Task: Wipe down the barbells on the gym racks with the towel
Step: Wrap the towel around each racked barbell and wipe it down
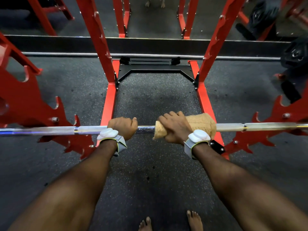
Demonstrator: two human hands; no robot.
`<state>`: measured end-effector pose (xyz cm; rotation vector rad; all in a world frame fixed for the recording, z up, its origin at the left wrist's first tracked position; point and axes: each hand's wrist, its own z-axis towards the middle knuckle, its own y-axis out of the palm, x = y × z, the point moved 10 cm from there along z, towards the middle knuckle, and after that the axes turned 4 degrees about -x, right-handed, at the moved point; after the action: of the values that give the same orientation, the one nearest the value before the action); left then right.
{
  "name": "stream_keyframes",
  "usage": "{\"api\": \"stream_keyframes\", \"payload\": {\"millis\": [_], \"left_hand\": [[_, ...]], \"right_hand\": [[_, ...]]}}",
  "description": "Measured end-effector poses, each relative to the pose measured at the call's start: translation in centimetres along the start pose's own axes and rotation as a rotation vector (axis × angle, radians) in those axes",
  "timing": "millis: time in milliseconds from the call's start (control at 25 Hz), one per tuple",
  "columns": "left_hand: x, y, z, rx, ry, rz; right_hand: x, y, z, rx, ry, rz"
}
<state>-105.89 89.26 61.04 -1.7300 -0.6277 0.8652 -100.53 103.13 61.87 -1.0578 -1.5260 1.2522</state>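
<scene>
Dark speckled rubber floor (150, 180) underfoot; a mirror (150, 22) runs along the far wall, black weight plates (295, 54) at right, dim light.

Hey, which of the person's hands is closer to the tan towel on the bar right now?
Right. The right hand grips the towel wrapped around the barbell. The left hand grips bare bar to the towel's left, apart from it.

The long chrome steel barbell (50, 130) runs off both side edges, ends unseen; the tan terry towel (202, 123), left hand (123, 127) and right hand (175, 129) cover parts of its shaft. Round black weight plates (295, 54) at right are blurred, cropped.
</scene>
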Motion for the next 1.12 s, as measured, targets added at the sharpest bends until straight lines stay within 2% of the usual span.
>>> {"api": "stream_keyframes", "payload": {"millis": [200, 480, 600, 760, 920, 1000, 1120], "left_hand": [[0.4, 1.0, 0.5, -0.039, 0.105, 0.049], [0.4, 1.1, 0.8, -0.048, 0.101, 0.044], [0.3, 1.1, 0.7, -0.062, 0.110, 0.052], [0.2, 1.2, 0.9, -0.079, 0.093, 0.019], [-0.1, 1.4, 1.1, -0.086, 0.042, -0.012], [0.0, 1.5, 1.1, -0.070, 0.057, 0.019], [-0.1, 1.5, 1.2, -0.062, 0.051, 0.035]], "right_hand": [[5.1, 0.9, -2.6, 0.025, 0.062, -0.020], [-1.7, 0.0, 0.9, 0.021, 0.067, -0.043], [1.2, 0.5, -0.6, 0.055, 0.013, -0.023], [5.8, 1.1, -3.1, 0.029, 0.107, -0.002], [3.0, 0.9, -1.1, -0.121, 0.097, 0.016], [0.4, 0.4, 0.8, -0.139, 0.088, 0.033], [-5.4, 0.9, 3.1, -0.127, -0.020, 0.059]]}}
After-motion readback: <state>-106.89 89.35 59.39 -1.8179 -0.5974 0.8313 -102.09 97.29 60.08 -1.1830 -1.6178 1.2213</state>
